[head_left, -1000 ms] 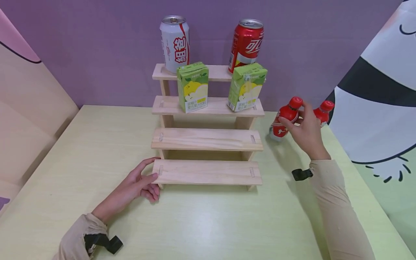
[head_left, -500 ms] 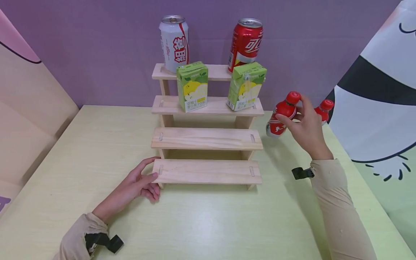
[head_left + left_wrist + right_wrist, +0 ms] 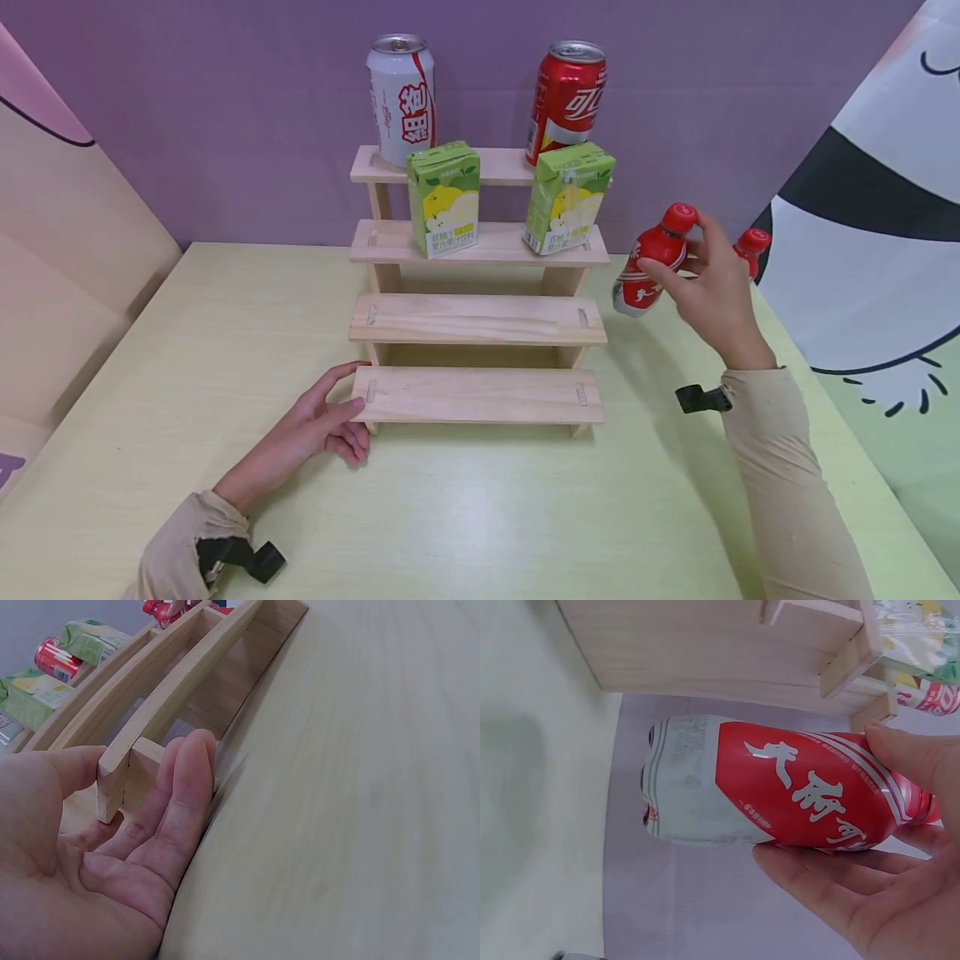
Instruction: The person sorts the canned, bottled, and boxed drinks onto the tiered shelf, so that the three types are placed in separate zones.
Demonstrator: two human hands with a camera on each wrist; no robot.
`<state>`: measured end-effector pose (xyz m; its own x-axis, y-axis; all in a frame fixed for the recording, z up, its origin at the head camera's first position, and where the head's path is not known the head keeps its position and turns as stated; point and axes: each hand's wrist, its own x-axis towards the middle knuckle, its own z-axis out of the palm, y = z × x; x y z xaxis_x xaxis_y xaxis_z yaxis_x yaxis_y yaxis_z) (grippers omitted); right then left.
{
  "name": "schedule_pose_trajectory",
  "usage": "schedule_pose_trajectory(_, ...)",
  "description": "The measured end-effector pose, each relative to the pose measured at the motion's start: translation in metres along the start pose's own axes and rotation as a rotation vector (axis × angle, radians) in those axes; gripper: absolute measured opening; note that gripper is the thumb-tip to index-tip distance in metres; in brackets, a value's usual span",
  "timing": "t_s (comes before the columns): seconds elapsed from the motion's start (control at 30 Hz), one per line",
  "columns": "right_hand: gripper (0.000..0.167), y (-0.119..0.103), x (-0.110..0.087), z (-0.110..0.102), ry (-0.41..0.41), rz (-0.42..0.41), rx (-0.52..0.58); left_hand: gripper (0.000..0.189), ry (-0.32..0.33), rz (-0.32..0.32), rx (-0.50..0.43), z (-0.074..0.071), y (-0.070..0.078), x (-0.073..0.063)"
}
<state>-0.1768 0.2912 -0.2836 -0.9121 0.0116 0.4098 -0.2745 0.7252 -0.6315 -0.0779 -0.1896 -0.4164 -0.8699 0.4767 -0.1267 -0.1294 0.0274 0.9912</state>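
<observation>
My right hand (image 3: 716, 304) grips a small red-capped soda bottle (image 3: 645, 271) around its upper part, thumb on one side and fingers on the other. The bottle leans, and its base is off the table to the right of the stepped wooden display stand (image 3: 480, 393). In the right wrist view the bottle (image 3: 802, 791) shows a red label with white characters and a pale lower part. My left hand (image 3: 311, 425) holds the left end of the stand's lowest step. The left wrist view has the thumb over the board (image 3: 112, 769) and a finger beneath it.
A second red-capped bottle (image 3: 752, 247) stands behind my right hand, partly hidden. On the top step are a white can (image 3: 402, 104) and a red can (image 3: 567, 108). Two green juice boxes, a left one (image 3: 444, 202) and a right one (image 3: 567, 202), stand one step lower. A purple wall (image 3: 480, 75) backs the table.
My right hand has raised the soda bottle off the table and brought it slightly left, toward the stand. My left hand stays in place on the lowest step.
</observation>
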Motion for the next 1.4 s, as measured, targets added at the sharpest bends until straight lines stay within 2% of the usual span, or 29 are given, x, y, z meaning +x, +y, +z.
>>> schedule_pose_trajectory(0.2,0.073,-0.01,-0.004,-0.004,0.026,0.004,-0.009,0.056,0.007,-0.013,0.002,0.0,0.0,0.001)
schedule_pose_trajectory(0.43,0.071,-0.015,-0.006,-0.006,0.076,-0.04,0.05,0.056,0.007,-0.016,0.01,0.0,0.0,0.0)
schedule_pose_trajectory(0.67,0.074,-0.02,-0.021,-0.018,0.116,-0.01,0.044,0.055,0.004,-0.022,0.021,-0.002,-0.001,-0.002)
schedule_pose_trajectory(1.0,0.088,-0.036,-0.03,-0.027,0.098,-0.091,0.042,0.055,-0.002,-0.007,0.008,-0.001,-0.001,0.001)
schedule_pose_trajectory(1.4,0.088,-0.053,-0.035,-0.025,0.123,-0.205,0.021,0.056,0.005,-0.013,0.005,-0.002,-0.002,0.002)
